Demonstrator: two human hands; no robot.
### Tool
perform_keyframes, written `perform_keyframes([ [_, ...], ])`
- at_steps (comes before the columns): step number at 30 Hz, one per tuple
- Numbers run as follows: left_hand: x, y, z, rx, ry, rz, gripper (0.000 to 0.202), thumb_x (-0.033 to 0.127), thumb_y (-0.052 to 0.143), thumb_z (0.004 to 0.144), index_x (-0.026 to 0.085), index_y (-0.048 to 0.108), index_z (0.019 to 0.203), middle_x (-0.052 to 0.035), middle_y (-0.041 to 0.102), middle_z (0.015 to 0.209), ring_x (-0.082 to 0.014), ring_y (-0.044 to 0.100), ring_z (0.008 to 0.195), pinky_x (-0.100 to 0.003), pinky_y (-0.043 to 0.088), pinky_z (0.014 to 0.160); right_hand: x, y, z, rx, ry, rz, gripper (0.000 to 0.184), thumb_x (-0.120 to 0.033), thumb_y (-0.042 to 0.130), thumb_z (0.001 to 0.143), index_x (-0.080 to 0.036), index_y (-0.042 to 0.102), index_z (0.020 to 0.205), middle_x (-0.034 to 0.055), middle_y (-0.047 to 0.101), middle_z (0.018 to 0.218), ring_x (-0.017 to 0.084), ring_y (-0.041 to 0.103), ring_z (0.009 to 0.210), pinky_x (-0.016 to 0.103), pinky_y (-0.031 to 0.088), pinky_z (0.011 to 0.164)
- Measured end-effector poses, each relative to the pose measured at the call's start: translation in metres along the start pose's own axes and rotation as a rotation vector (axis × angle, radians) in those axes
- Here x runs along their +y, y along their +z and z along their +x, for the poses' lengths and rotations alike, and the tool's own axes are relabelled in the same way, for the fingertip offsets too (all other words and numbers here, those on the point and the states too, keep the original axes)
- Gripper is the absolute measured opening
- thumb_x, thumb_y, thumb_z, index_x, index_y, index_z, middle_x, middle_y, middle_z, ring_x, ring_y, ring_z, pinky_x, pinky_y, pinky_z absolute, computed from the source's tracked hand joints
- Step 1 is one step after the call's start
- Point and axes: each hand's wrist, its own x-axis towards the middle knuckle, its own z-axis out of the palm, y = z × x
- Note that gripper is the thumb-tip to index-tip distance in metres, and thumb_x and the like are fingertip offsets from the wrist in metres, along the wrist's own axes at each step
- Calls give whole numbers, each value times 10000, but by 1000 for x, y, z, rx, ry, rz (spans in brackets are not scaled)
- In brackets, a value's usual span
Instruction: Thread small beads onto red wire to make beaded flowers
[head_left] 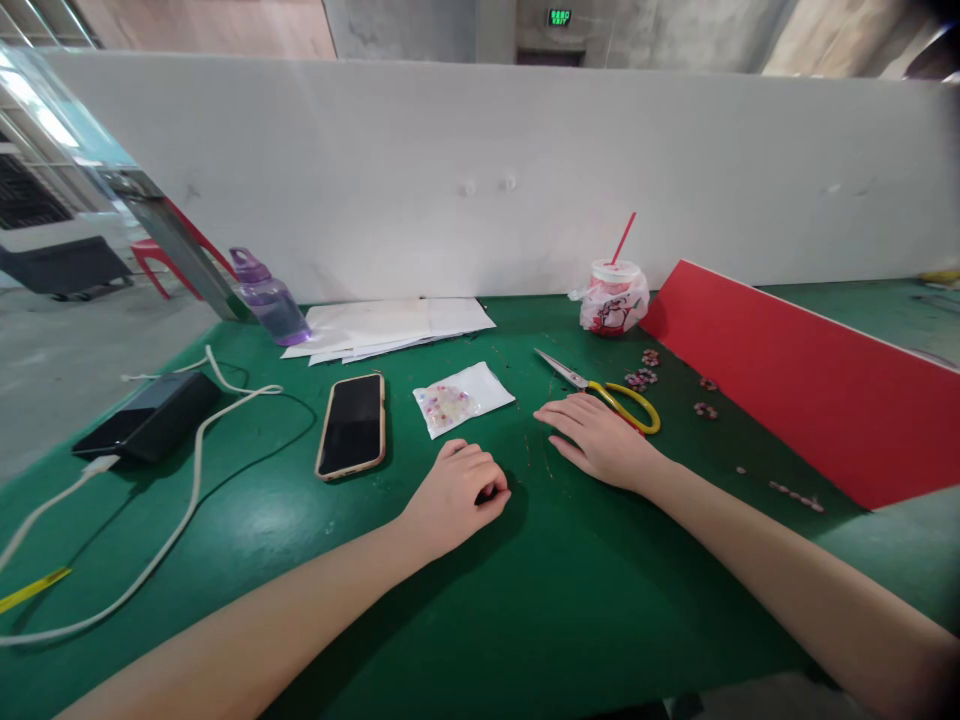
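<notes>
My left hand [459, 497] rests loosely curled on the green table, its thumb near the bent fingers and a dark gap between them. Nothing shows in it. Just beyond lies a small clear packet of colourful beads [451, 403], on a white backing. My right hand [596, 440] lies palm down with fingers stretched, beside yellow-handled scissors [600, 387]. The scissors' blades point away to the left, and part of the handle sits behind the hand. Several small beaded flowers [641, 379] lie right of the scissors, and a short row of beads [796, 495] is farther right.
A black phone [352, 425], a power bank [150, 415] and its white cable [199, 470] occupy the left side. White papers [397, 325], a purple bottle [270, 298] and a bagged cup [613, 300] stand along the white partition [480, 180]. A red board [810, 390] leans at right.
</notes>
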Motion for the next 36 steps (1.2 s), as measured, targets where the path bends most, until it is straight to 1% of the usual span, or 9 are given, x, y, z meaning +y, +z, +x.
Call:
perform_keyframes([
  [7,0,0,1,-5,-15,-13,118,193,543,804,169,552,688,52,492,598,-104,463,603,-330,316,795,-2,0,1,-14,-60,26,326,-189,398,925,-194,554,1211,79,601,1175,210,546,1073,421,412,964],
  [13,1,-1,1,17,3,-30,118,172,524,798,168,522,680,55,473,586,-100,446,576,-335,326,785,-6,1,1,1,-130,33,330,-150,405,924,-214,562,1207,57,608,1203,178,543,1108,423,366,1031],
  [18,3,-2,1,167,20,-77,114,185,494,835,177,513,723,56,441,590,-98,449,580,-338,352,814,-10,5,3,-14,-234,-30,326,-148,401,937,-209,555,1217,40,609,1224,176,517,1152,460,322,1066],
  [21,3,-4,2,275,-6,-125,134,199,487,852,180,515,722,58,445,575,-94,450,556,-345,370,818,-17,5,8,-6,-331,-94,301,-131,401,931,-187,600,1150,58,650,1138,183,553,1097,481,325,1064],
  [23,3,-6,2,322,-59,-171,138,212,494,852,182,522,720,59,458,563,-94,448,539,-352,382,821,-22,2,10,-9,-368,-112,282,-116,405,920,-178,642,1061,64,679,1044,181,583,1042,473,334,1065],
  [26,1,-12,2,387,-192,-259,133,245,512,844,184,546,732,29,516,597,-126,506,620,-321,421,757,-24,-3,11,5,-359,-63,294,-93,400,909,-197,665,983,51,696,981,175,605,1008,459,353,1066],
  [28,-1,-15,2,434,-288,-338,142,269,512,845,181,557,743,5,549,653,-142,528,675,-282,433,669,-21,-7,9,67,-305,42,299,-95,406,909,-220,656,1013,33,699,1016,172,609,1028,465,375,1056],
  [31,-6,-16,4,476,-398,-465,154,292,511,849,175,555,759,1,550,695,-128,515,652,-240,418,582,-15,-11,4,268,-132,262,251,-133,481,891,-257,649,1030,3,704,1030,168,639,995,464,429,1019],
  [36,-10,-14,5,443,-432,-538,170,306,491,868,173,553,783,10,526,669,-114,497,621,-204,369,495,-23,-24,2,737,393,651,126,-184,609,823,-251,671,910,22,721,928,202,675,904,423,540,876],
])
